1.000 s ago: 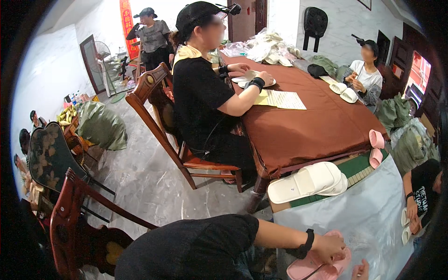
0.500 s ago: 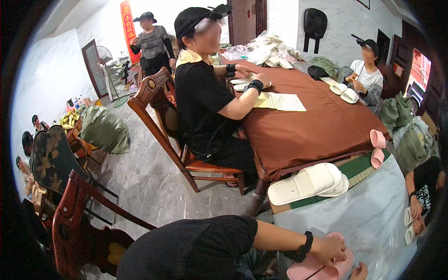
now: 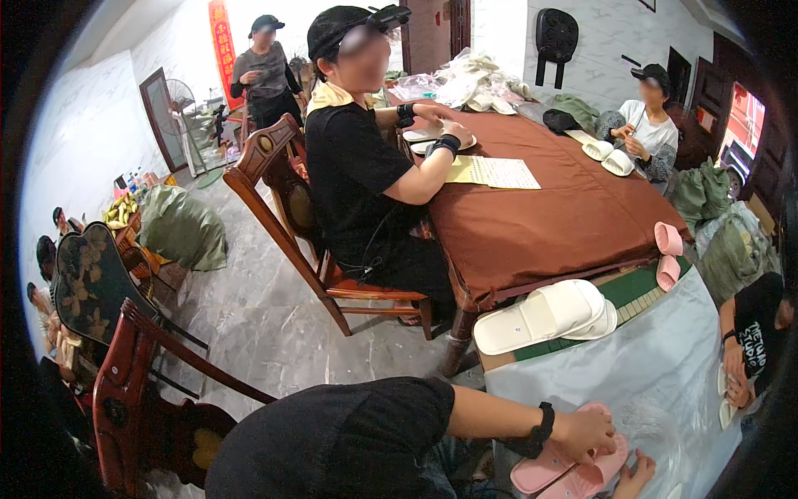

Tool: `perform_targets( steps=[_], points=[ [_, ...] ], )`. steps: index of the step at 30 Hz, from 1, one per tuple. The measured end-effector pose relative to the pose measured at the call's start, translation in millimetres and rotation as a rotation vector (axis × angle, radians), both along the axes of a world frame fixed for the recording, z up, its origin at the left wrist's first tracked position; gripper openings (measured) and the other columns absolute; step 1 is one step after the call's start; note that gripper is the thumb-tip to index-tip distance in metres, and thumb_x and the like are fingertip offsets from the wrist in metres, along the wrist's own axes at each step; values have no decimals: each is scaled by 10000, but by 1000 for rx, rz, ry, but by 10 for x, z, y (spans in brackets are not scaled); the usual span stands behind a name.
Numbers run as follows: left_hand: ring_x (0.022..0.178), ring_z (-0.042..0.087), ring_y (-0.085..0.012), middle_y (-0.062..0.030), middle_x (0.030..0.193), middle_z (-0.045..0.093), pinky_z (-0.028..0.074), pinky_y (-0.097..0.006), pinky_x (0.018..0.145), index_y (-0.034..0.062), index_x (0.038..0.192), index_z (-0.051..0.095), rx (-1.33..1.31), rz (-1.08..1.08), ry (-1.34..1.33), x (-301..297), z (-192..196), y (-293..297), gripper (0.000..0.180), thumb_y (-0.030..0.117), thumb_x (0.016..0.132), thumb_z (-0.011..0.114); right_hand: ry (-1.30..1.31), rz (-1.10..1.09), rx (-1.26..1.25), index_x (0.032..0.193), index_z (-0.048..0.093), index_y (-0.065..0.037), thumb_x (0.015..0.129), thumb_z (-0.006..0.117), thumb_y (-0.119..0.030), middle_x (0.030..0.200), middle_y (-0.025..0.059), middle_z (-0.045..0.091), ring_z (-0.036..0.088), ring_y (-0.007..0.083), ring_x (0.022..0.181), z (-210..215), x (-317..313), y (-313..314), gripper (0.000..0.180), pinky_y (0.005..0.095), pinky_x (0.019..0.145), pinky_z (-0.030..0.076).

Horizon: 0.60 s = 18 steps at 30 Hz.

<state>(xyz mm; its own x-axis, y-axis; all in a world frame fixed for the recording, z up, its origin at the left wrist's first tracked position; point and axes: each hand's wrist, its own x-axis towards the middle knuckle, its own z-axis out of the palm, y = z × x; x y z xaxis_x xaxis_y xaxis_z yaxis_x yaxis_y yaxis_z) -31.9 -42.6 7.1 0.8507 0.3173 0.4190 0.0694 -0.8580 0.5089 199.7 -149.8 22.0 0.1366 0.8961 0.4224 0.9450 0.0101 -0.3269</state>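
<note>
A pair of pink slide slippers (image 3: 539,471) lies side by side on the plastic-covered table at the lower right. My left hand (image 3: 584,434), with a dark band at its wrist, reaches across them from the left. Its fingers curl down onto a slipper near the straps, and the fingertips are partly hidden. Just right of the nearer slipper's strap is my right hand (image 3: 636,476), its fingers apart and nothing visible in them. The picture's lower edge cuts off part of that hand.
Cream slippers (image 3: 540,320) lie on a green mat (image 3: 573,339) beyond my hands. Small pink slippers (image 3: 667,256) lie farther right. A person sits at the brown-covered table (image 3: 549,229); another at the right edge handles pale slippers. A wooden chair (image 3: 137,391) stands at left.
My right hand has come farther up into view, beside the nearer slipper. My left hand stays over the slippers. The whole view has shifted slightly.
</note>
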Motion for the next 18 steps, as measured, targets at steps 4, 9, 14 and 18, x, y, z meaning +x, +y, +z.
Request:
perform_targets(
  steps=[4,9,14,18],
  points=[
    [1008,515,-325,-105,967,596,406,-433,848,146,965,650,-10,0,9,-37,75,-40,342,350,698,712,15,9,-47,985,650,11,802,641,-53,893,235,585,553,376,863,-121,141,-36,195,444,785,471],
    [957,533,-331,-115,922,602,413,-448,808,142,915,638,17,2,-22,57,-60,-82,324,370,694,704,20,-72,-102,993,598,2,816,617,-86,988,154,557,523,295,920,-464,584,-68,199,403,788,446],
    [817,558,-308,-115,815,586,415,-434,710,98,787,562,122,-34,-89,68,-79,34,257,317,717,676,388,-197,99,1121,564,17,818,541,34,1064,161,546,553,279,1009,-513,396,-9,304,365,863,473],
    [824,572,-352,-137,875,601,451,-445,740,88,875,587,132,-85,-123,-31,80,160,264,286,734,691,612,-323,173,1062,626,-18,883,591,-119,952,96,632,589,195,864,-395,370,119,209,325,808,472]
  ],
)
